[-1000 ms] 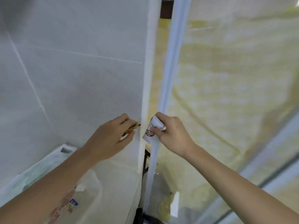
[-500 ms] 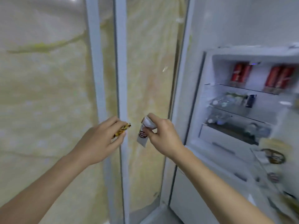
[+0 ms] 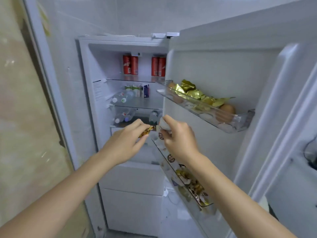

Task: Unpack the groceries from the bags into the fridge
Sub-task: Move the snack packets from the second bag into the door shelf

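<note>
The fridge (image 3: 85, 93) stands open in front of me, its door (image 3: 223, 66) swung out to the right. My left hand (image 3: 125, 145) is shut on a small gold-and-brown wrapped snack (image 3: 146, 132). My right hand (image 3: 178, 136) is shut on a small white packet with a dark round logo (image 3: 161, 133). Both hands hover side by side in front of the lower fridge shelf, just above the left end of the lower door bin (image 3: 208, 206). The grocery bags are out of view.
Red cans (image 3: 130, 65) stand on the top shelf, cartons (image 3: 137, 90) and lying water bottles (image 3: 122, 97) below. The upper door bin (image 3: 240, 123) holds gold packets and eggs. White drawers (image 3: 132, 177) sit under the shelves. A yellowish marbled wall (image 3: 20, 117) is on the left.
My view has swung right from the wall and bags to the open fridge. Both hands keep their packets and now hover in front of the fridge shelves and door bin.
</note>
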`<state>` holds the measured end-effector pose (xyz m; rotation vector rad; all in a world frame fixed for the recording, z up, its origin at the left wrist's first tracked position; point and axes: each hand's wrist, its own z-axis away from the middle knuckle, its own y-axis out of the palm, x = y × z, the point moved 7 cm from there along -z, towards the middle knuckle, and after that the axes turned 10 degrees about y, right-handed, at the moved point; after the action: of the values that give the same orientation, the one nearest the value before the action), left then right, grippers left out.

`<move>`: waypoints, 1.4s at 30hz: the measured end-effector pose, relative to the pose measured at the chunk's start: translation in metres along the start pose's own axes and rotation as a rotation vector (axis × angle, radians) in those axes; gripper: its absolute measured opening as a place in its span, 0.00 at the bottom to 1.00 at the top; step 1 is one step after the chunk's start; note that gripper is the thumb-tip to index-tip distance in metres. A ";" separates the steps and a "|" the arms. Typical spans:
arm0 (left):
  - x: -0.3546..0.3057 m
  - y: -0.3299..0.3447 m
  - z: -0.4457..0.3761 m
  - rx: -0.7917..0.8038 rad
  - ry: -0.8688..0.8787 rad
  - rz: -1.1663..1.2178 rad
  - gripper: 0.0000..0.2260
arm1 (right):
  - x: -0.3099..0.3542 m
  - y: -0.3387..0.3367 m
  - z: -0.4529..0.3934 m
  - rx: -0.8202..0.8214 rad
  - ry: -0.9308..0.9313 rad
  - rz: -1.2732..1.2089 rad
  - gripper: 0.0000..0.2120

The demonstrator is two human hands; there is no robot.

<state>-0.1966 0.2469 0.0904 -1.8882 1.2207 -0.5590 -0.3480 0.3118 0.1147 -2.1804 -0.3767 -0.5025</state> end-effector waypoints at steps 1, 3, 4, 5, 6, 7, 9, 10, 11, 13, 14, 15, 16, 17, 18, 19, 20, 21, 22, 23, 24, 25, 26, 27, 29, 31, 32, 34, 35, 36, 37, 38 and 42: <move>-0.007 0.015 -0.016 0.007 0.034 0.042 0.14 | -0.013 -0.005 0.002 -0.006 0.029 0.045 0.10; -0.022 0.044 -0.042 0.033 0.098 0.108 0.15 | -0.038 -0.012 0.008 0.013 0.105 0.121 0.07; -0.029 0.059 -0.052 0.061 0.121 0.129 0.16 | -0.049 -0.014 0.011 0.023 0.147 0.156 0.06; -0.034 0.074 -0.060 0.096 0.136 0.138 0.15 | -0.060 -0.015 0.015 0.030 0.183 0.185 0.06; -0.039 0.089 -0.066 0.137 0.147 0.137 0.14 | -0.069 -0.015 0.020 0.039 0.215 0.209 0.06; -0.043 0.105 -0.070 0.183 0.152 0.135 0.12 | -0.077 -0.014 0.026 0.051 0.244 0.221 0.07; -0.047 0.130 -0.074 0.262 0.152 0.143 0.10 | -0.090 -0.009 0.037 0.081 0.291 0.235 0.10; -0.049 0.140 -0.074 0.294 0.155 0.149 0.10 | -0.094 -0.006 0.043 0.095 0.305 0.247 0.10; -0.050 0.149 -0.074 0.327 0.158 0.153 0.11 | -0.097 -0.003 0.047 0.103 0.309 0.258 0.10; -0.051 0.164 -0.070 0.401 0.162 0.146 0.12 | -0.101 0.002 0.055 0.129 0.327 0.290 0.10; -0.050 0.170 -0.067 0.438 0.156 0.143 0.12 | -0.104 0.006 0.057 0.161 0.352 0.311 0.09; -0.048 0.176 -0.065 0.479 0.142 0.147 0.13 | -0.107 0.009 0.059 0.198 0.379 0.325 0.07; -0.047 0.180 -0.062 0.523 0.123 0.161 0.14 | -0.109 0.012 0.061 0.248 0.417 0.337 0.04; -0.045 0.182 -0.059 0.563 0.105 0.182 0.15 | -0.110 0.015 0.063 0.299 0.450 0.331 0.04; -0.044 0.182 -0.056 0.590 0.091 0.203 0.17 | -0.109 0.017 0.064 0.344 0.482 0.313 0.09; -0.042 0.180 -0.054 0.600 0.079 0.218 0.19 | -0.106 0.017 0.064 0.375 0.508 0.281 0.14; -0.038 0.175 -0.053 0.590 0.068 0.223 0.20 | -0.102 0.016 0.063 0.389 0.520 0.261 0.18; -0.035 0.168 -0.053 0.564 0.060 0.217 0.20 | -0.097 0.015 0.059 0.387 0.511 0.247 0.20; -0.030 0.160 -0.052 0.525 0.058 0.202 0.19 | -0.092 0.014 0.054 0.379 0.491 0.249 0.21; -0.024 0.150 -0.051 0.481 0.058 0.175 0.18 | -0.086 0.013 0.049 0.363 0.465 0.248 0.20; -0.016 0.139 -0.050 0.429 0.052 0.135 0.16 | -0.081 0.014 0.042 0.351 0.438 0.248 0.20; -0.007 0.127 -0.049 0.375 0.034 0.085 0.16 | -0.075 0.016 0.036 0.339 0.410 0.245 0.20; 0.003 0.113 -0.046 0.323 0.010 0.036 0.17 | -0.070 0.020 0.029 0.330 0.381 0.245 0.19; 0.013 0.098 -0.042 0.282 -0.019 -0.005 0.18 | -0.064 0.025 0.023 0.323 0.344 0.246 0.19; 0.031 0.066 -0.029 0.218 -0.091 -0.078 0.21 | -0.049 0.038 0.010 0.310 0.256 0.242 0.19; 0.048 0.034 -0.009 0.172 -0.177 -0.165 0.23 | -0.030 0.052 -0.002 0.287 0.165 0.206 0.19; 0.057 0.017 0.003 0.155 -0.227 -0.209 0.23 | -0.019 0.061 -0.007 0.286 0.124 0.185 0.21; 0.070 -0.017 0.035 0.126 -0.327 -0.302 0.25 | 0.009 0.081 -0.014 0.301 0.023 0.171 0.26; 0.075 -0.033 0.054 0.117 -0.377 -0.346 0.26 | 0.025 0.093 -0.015 0.310 -0.040 0.167 0.27; 0.078 -0.049 0.077 0.115 -0.429 -0.382 0.28 | 0.042 0.105 -0.013 0.320 -0.102 0.152 0.28; 0.079 -0.064 0.101 0.112 -0.481 -0.419 0.29 | 0.061 0.117 -0.009 0.330 -0.163 0.125 0.27; 0.077 -0.080 0.127 0.104 -0.534 -0.460 0.29 | 0.080 0.129 -0.003 0.343 -0.219 0.093 0.27; 0.051 -0.140 0.237 0.104 -0.748 -0.614 0.28 | 0.172 0.170 0.050 0.434 -0.402 -0.059 0.29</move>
<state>0.0715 0.3222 0.0636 -2.0842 0.1245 -0.1679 -0.1131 0.2661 0.0536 -1.8373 -0.6989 0.0016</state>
